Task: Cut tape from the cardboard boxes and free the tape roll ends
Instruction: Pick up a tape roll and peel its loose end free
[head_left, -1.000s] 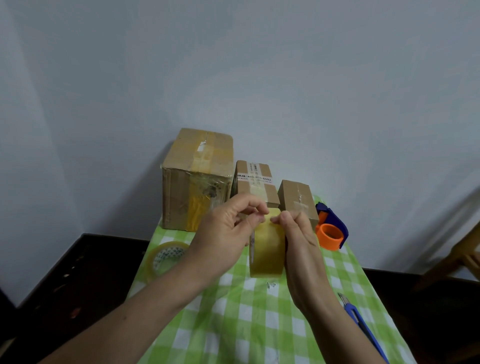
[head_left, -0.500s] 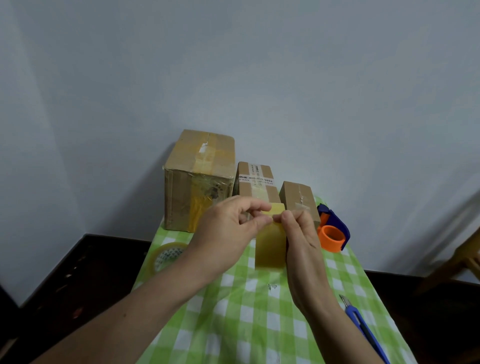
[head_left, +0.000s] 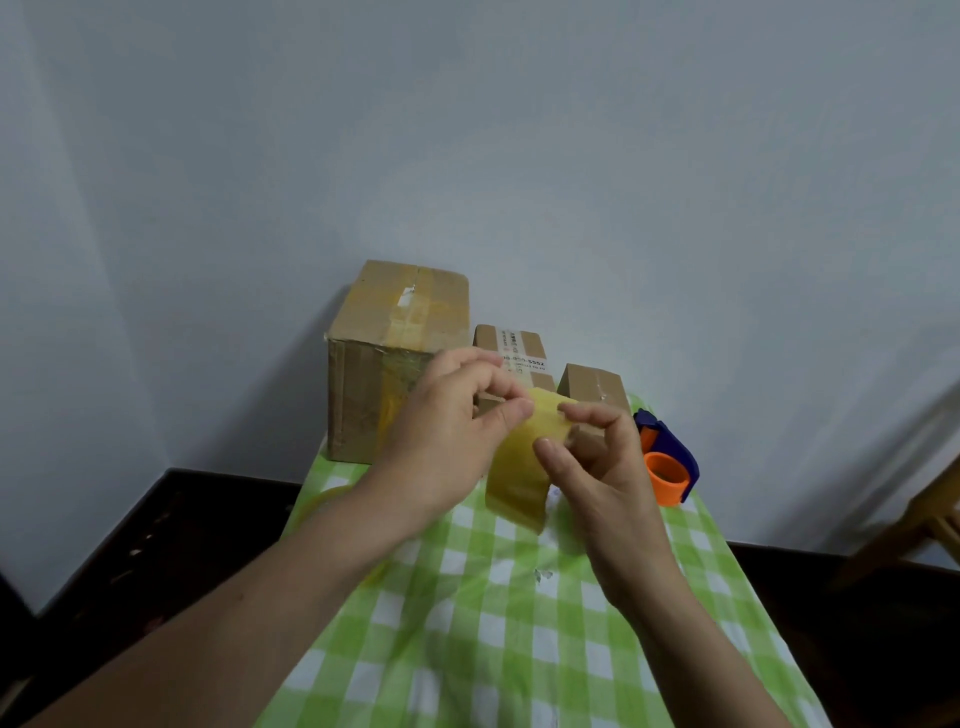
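Left grip (head_left: 447, 431) and right grip (head_left: 597, 457) both pinching tape roll (head_left: 519, 467) above table (head_left: 493, 623). Three boxes (head_left: 384, 364) behind, taped shut, contents hidden.

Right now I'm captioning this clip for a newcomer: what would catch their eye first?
Both hands meet mid-frame: the left hand and right hand pinch a yellowish tape roll above the green checked tablecloth. Behind stand three cardboard boxes, the large box leftmost, and an orange-and-blue tape dispenser at the right.
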